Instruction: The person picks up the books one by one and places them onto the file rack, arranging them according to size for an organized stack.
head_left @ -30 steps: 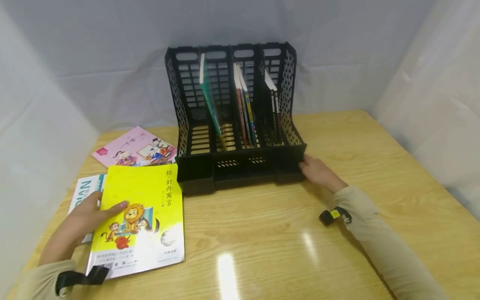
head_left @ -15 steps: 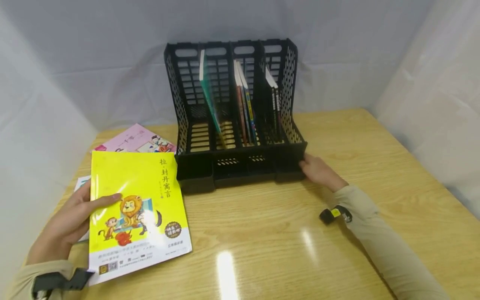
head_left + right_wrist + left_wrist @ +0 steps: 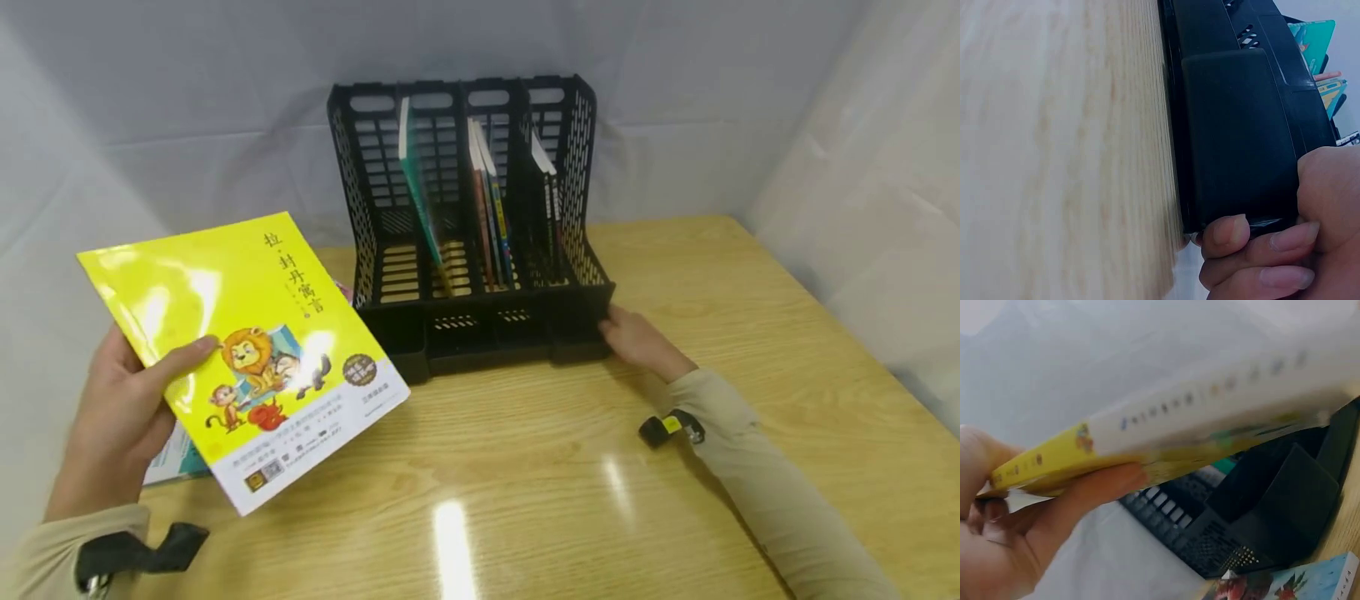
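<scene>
My left hand [image 3: 123, 408] holds a yellow paperback book [image 3: 232, 283] at its left edge, thumb on the front cover, the other fingers behind. The book is tilted above the table, left of the rack, with lion and monkey drawings facing up. In the left wrist view the book's spine [image 3: 1141, 419] shows, yellow and white. My right hand [image 3: 637, 342] grips the front right corner of a black file rack [image 3: 581, 329]. In the right wrist view its fingers [image 3: 1279, 240] curl against the rack's end, and its thumb side lies along the upper edge.
In the rack stand a teal book [image 3: 420, 204], several thin books [image 3: 491, 221] in the middle and dark-spined books [image 3: 551, 217] at right. On the wooden table [image 3: 540, 467], a white-and-teal book [image 3: 176, 458] lies partly under the left hand. A pink book [image 3: 347, 292] is mostly hidden.
My left hand has raised the yellow book from the table's left side and turned it so its top leans left. The right hand has stayed at the rack's corner.
</scene>
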### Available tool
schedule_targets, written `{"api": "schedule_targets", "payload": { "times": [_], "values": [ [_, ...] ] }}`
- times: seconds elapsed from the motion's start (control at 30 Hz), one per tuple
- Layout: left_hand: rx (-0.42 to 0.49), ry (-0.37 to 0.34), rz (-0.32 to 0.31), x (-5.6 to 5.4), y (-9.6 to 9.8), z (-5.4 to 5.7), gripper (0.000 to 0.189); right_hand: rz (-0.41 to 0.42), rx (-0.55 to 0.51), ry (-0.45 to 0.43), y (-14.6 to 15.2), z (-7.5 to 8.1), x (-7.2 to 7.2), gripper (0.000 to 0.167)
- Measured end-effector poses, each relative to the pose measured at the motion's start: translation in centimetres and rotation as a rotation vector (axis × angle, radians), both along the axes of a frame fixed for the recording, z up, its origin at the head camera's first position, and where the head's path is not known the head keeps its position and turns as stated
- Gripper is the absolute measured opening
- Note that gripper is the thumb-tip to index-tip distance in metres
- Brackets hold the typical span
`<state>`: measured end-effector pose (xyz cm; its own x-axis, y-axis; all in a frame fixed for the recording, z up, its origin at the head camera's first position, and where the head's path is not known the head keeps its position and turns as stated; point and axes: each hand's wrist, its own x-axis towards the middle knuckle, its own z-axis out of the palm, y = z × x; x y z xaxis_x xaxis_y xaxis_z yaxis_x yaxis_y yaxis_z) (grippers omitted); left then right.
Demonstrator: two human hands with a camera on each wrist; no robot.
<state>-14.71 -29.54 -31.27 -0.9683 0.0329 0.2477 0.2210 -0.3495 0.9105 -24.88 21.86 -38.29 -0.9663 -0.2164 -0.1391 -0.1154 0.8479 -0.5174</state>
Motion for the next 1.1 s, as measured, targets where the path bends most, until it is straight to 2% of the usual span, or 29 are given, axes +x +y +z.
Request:
{"api": "schedule_targets", "payload": {
  "times": [0.1,0.23,0.37,0.5,0.7,0.87,0.97,1.07,1.1],
  "values": [
    [-0.021,0.094,0.087,-0.1,2.0,1.1,0.060,0.000,0.003,-0.003,0.1,0.0,0.0,0.054],
    [-0.022,0.182,0.131,-0.7,4.2,2.4,0.058,-0.010,-0.003,-0.020,0.2,-0.2,-0.1,0.056],
    [0.007,0.216,0.143,-1.7,6.1,3.5,0.054,-0.017,-0.010,-0.016,0.1,-0.3,0.0,0.055],
    [0.011,0.257,0.184,-2.7,8.0,4.6,0.049,-0.018,-0.014,-0.017,0.0,-0.4,0.0,0.054],
    [-0.121,0.260,0.301,-4.2,11.2,6.5,0.047,-0.022,-0.018,-0.030,-0.1,-0.5,-0.1,0.055],
    [-0.161,0.324,0.382,-6.0,13.8,7.1,0.043,-0.024,-0.035,-0.044,0.0,-0.6,-0.1,0.055],
    [-0.293,0.402,0.480,-7.4,15.4,7.0,0.039,-0.026,-0.036,-0.055,0.0,-0.6,-0.2,0.056],
    [-0.503,0.496,0.617,-8.8,16.9,6.7,0.035,-0.028,-0.034,-0.059,0.0,-0.6,-0.1,0.056],
    [-0.556,0.520,0.642,-9.2,17.3,6.6,0.035,-0.028,-0.035,-0.061,0.0,-0.6,-0.1,0.056]
  ]
}}
